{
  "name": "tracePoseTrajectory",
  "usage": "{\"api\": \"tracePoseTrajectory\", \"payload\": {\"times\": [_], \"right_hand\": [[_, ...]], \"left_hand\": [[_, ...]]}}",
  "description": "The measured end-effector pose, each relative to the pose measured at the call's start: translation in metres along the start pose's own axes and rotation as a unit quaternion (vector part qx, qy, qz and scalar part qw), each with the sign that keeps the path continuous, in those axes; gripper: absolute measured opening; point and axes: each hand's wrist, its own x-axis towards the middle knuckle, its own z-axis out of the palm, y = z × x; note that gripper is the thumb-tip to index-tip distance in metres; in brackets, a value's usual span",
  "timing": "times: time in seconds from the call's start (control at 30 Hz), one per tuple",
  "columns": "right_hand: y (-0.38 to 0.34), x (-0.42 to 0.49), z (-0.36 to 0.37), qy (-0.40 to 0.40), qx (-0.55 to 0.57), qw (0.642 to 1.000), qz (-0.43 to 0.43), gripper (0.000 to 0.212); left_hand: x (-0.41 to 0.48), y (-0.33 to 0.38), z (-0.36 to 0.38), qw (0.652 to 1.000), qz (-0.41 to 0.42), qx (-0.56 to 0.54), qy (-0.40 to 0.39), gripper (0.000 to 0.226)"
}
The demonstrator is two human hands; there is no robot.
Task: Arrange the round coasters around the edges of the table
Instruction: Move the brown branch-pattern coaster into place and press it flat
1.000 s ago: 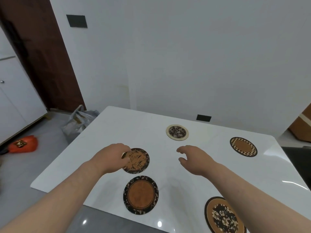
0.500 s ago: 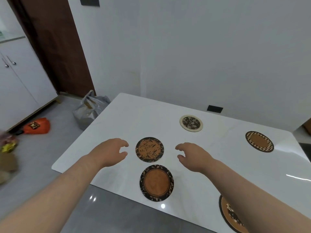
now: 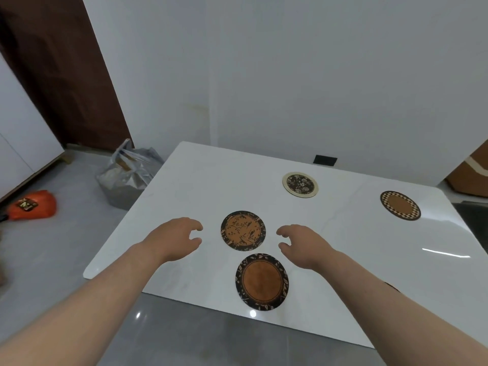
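Looking at the bird-patterned coaster [image 3: 243, 230] at centre frame, we find it flat on the white table [image 3: 190, 186], away from any edge. Our left hand [image 3: 175, 239] and right hand [image 3: 303, 245] flank it, fingers spread and curled, touching nothing. We judge it the next piece to place; the move calls for gripping its thin rim and carrying it toward the bare left edge.

Four coasters lie in full view on one surface [image 3: 200, 186]: a branch-print one [image 3: 243, 230], a leaf-rimmed one [image 3: 262, 282], a cream-rimmed one [image 3: 300, 185] and a checker-rimmed one [image 3: 400, 206]. Two hands: left [image 3: 174, 237], right [image 3: 303, 244]. One bag [image 3: 126, 175] on the floor.
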Motion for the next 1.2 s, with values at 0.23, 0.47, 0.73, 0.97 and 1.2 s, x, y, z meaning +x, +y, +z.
{"api": "tracePoseTrajectory", "payload": {"times": [0.23,0.47,0.73,0.97,1.2], "right_hand": [[0.007,0.017,0.011,-0.010,-0.003,1.000,0.026,0.043],[0.022,0.057,0.022,-0.045,-0.011,0.998,0.038,0.045],[0.037,0.124,0.042,-0.096,0.013,0.994,0.050,0.047],[0.038,0.171,0.063,-0.118,0.047,0.991,0.045,0.033],[0.038,0.197,0.078,-0.125,0.087,0.982,0.116,0.020]], "left_hand": [[0.026,-0.014,0.017,0.999,-0.013,0.021,-0.029,0.042],[0.068,-0.024,0.032,0.998,-0.031,0.020,-0.051,0.042],[0.134,-0.023,0.052,0.994,-0.048,-0.004,-0.095,0.044],[0.180,-0.021,0.078,0.986,-0.057,-0.037,-0.149,0.049],[0.191,-0.006,0.098,0.955,-0.131,-0.223,-0.141,0.025]]}}
